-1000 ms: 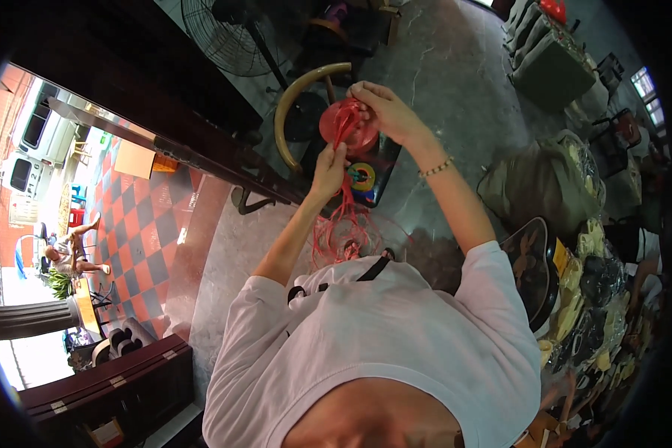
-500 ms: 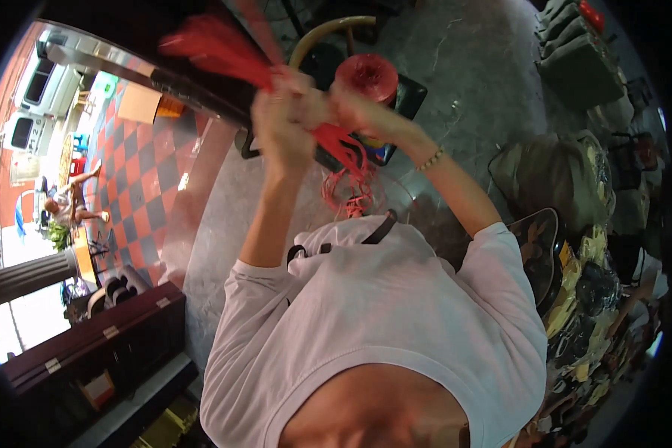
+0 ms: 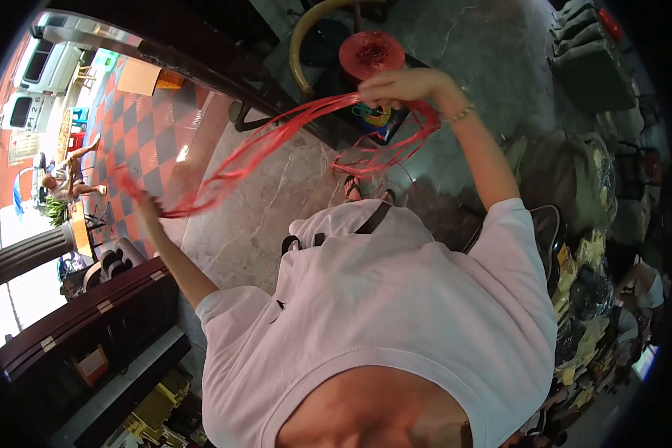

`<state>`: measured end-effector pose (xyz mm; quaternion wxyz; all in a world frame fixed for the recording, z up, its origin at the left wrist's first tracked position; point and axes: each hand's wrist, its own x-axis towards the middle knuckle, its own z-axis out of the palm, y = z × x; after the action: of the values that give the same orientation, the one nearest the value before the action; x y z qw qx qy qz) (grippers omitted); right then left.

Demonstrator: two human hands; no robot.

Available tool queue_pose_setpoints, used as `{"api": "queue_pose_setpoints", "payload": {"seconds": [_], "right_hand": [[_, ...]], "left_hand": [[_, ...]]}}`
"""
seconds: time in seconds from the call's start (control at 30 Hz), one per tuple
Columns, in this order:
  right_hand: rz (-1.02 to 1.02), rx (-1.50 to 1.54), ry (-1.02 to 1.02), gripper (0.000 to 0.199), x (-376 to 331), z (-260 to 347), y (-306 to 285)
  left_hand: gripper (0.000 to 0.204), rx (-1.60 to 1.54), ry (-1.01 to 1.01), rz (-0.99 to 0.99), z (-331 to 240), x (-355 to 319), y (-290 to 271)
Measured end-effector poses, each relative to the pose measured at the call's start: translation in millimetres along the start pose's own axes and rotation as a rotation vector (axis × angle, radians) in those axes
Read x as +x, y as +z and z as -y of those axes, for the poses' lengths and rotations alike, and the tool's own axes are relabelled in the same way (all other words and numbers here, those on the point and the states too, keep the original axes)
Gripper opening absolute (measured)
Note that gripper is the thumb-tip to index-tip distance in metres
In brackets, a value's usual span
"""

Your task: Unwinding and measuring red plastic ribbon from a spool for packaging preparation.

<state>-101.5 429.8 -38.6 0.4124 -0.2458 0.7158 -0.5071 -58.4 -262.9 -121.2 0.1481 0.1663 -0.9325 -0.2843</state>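
Observation:
A bundle of red plastic twine stretches in a sagging curve between my two hands. At the left, my left hand is closed on one end, with a short red tuft showing past its fingers. My right hand, raised farther right, grips the other part of the bundle. Loose loops hang below that hand and curl round toward my feet. Just behind my right hand sits a round red spool of twine. Beneath the right hand, partly hidden, are small green, yellow and blue things.
A chair with a curved tan armrest stands by the spool. A dark beam crosses the upper left, and a dark wooden cabinet is lower left. Covered stacks and plastic-wrapped goods line the right. Another person sits outside.
My hands were close together on the bunched red twine near the spool. They have spread apart: the left swung out left and nearer, the right moved slightly right, and the twine now stretches between them.

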Motion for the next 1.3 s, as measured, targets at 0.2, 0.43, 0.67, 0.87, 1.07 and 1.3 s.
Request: {"api": "queue_pose_setpoints", "payload": {"seconds": [0.2,0.43,0.67,0.87,1.07,1.3], "right_hand": [[0.028,-0.601,-0.112,0.037,58,-10,77],[-0.004,-0.36,-0.251,0.038,50,33,90],[0.001,0.125,-0.217,0.032,-36,-16,42],[-0.255,-0.158,0.016,0.031,-56,-4,29],[-0.261,-0.479,0.099,0.031,-27,33,53],[-0.247,-0.084,0.05,0.034,-69,9,48]], "left_hand": [[0.051,0.107,0.538,0.656,-258,-123,87],[0.036,-0.057,0.642,1.13,-361,-163,102],[0.021,-0.399,0.367,1.009,-357,-88,79],[0.05,0.063,1.018,1.114,-374,-106,89],[0.061,-0.302,1.273,1.145,-447,-147,137],[0.045,0.079,1.092,1.475,-478,-152,134]]}}
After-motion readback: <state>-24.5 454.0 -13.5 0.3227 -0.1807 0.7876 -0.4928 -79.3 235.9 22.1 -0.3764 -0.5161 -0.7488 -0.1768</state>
